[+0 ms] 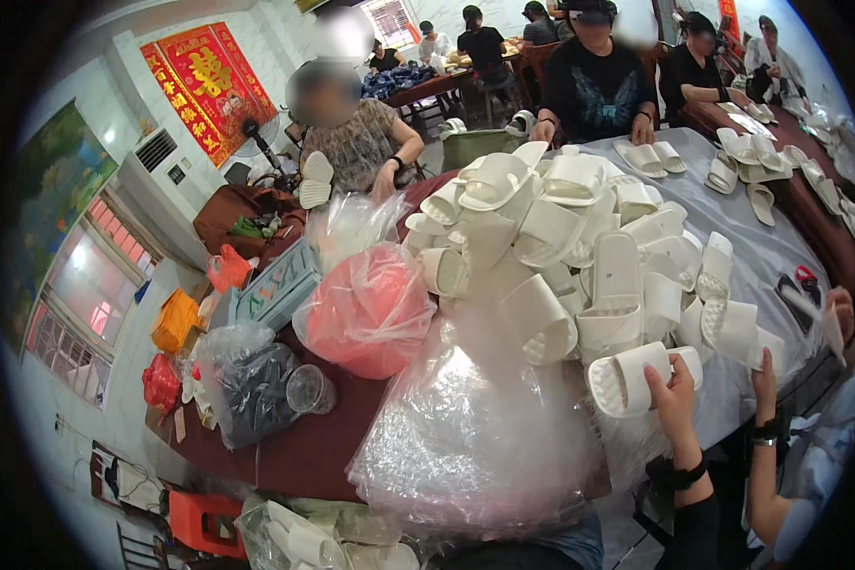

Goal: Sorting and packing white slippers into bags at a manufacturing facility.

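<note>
My right hand (673, 394), with a dark band at the wrist, is closed on a white slipper (622, 382) at the near right edge of the table. A second pale slipper end shows just behind my fingers. Beyond it rises a large heap of white slippers (617, 271) with wide straps and ridged footbeds. Left of my hand, a big clear plastic bag (475, 437) spreads over the near table edge. My left hand does not show in the picture. A blurred patch covers part of the heap and bag.
A co-worker's hands (764, 385) hold slippers close on my right. A pink bundle in clear plastic (370, 304), a grey-blue crate (275, 290), a clear cup (311, 389) and a bag of dark material (252, 385) stand left. Other people sit across the table. A red stool (204, 522) stands lower left.
</note>
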